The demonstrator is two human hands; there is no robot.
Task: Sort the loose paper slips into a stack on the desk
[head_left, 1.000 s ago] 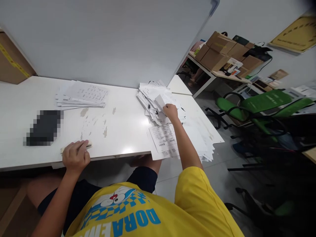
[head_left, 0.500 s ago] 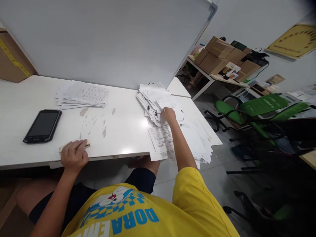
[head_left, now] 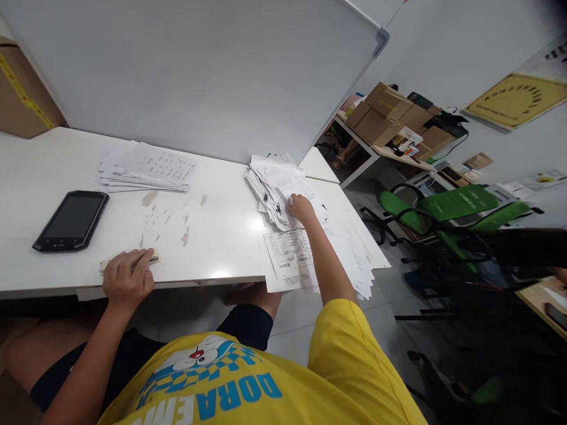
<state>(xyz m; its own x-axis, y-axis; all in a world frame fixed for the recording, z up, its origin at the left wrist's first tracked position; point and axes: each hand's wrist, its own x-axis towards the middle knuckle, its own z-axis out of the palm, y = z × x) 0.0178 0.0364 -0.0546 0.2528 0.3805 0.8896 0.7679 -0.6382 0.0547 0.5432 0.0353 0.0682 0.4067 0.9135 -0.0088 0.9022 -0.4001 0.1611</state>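
Observation:
Near the front edge of the white table, my left hand [head_left: 127, 277] is closed over a small flat cream-coloured object [head_left: 154, 256] with a dark mark at its end. Most of that object is hidden under my fingers, so its kind does not show. My right hand [head_left: 301, 208] is closed, its fingertips pinching paper on a messy pile of white papers [head_left: 277, 174]. A small white bit shows at the fingertips. Below that hand, a printed sheet [head_left: 287, 254] lies partly over the front edge, and more loose sheets [head_left: 349, 262] lie under my forearm.
A black handheld device [head_left: 71, 221] lies at the left of the table [head_left: 221, 236]. Behind it is a stack of handwritten sheets [head_left: 150, 167]. A whiteboard [head_left: 199, 77] stands along the back. A cardboard box [head_left: 26, 94] is at far left, and green chairs [head_left: 458, 203] are at right.
The view has shifted slightly. My right hand stays at the paper pile, fingers still pinched, and my left hand keeps its place on the cream-coloured object.

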